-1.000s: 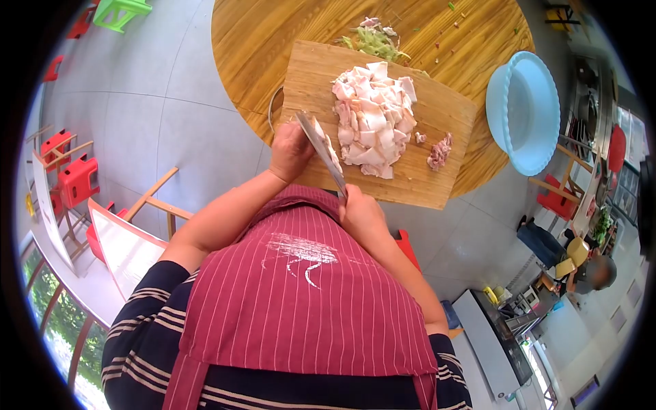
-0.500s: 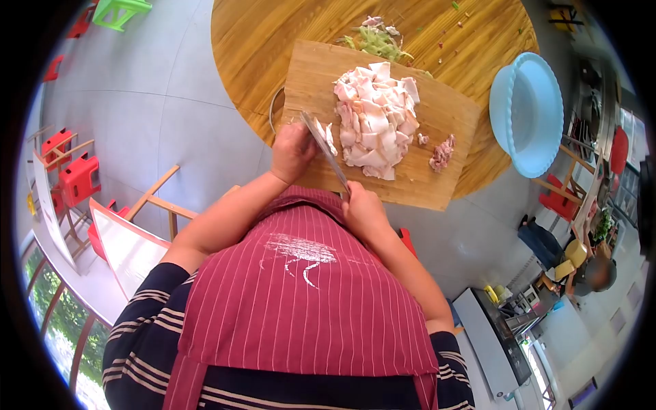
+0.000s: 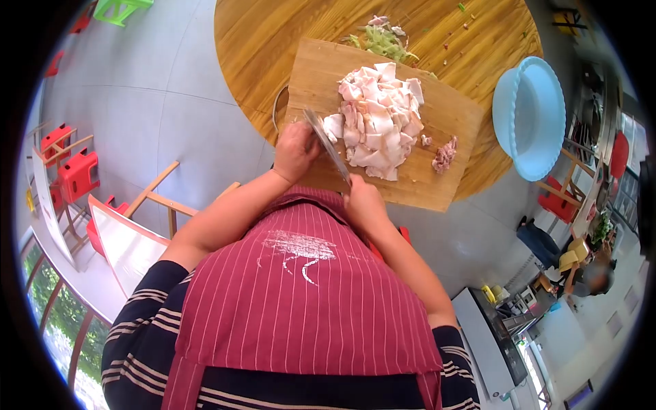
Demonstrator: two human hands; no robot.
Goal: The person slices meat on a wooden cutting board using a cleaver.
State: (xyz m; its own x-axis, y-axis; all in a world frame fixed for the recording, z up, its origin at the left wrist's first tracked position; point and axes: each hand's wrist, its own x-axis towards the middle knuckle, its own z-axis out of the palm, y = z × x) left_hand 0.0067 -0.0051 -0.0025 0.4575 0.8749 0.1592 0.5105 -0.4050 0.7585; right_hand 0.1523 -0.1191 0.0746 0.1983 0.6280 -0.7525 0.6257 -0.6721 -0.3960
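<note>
Fingers of the right hand are wrapped around the grip end of a knife, by the front edge of the desk. The left hand is close beside the blade, just left of it, with its fingers curled in narrow. They may be pinching some meat, but the hand hides that, so one cannot tell. Just right of the blade lie some pale cut bits, next to the big heap of meat slices. The heap sits in the middle of the wooden board, which pokes out past the desk's front edge. Cutting the meat into thin bits seems to be the step in hand. The next cut calls for left fingertips tucked back and a slow, straight push of the knife. Some pink scraps lie near the board's right edge. Behind the board, toward the desk's far edge, is a small mound of green peelings. A blue tub is at the desk's right edge.
</note>
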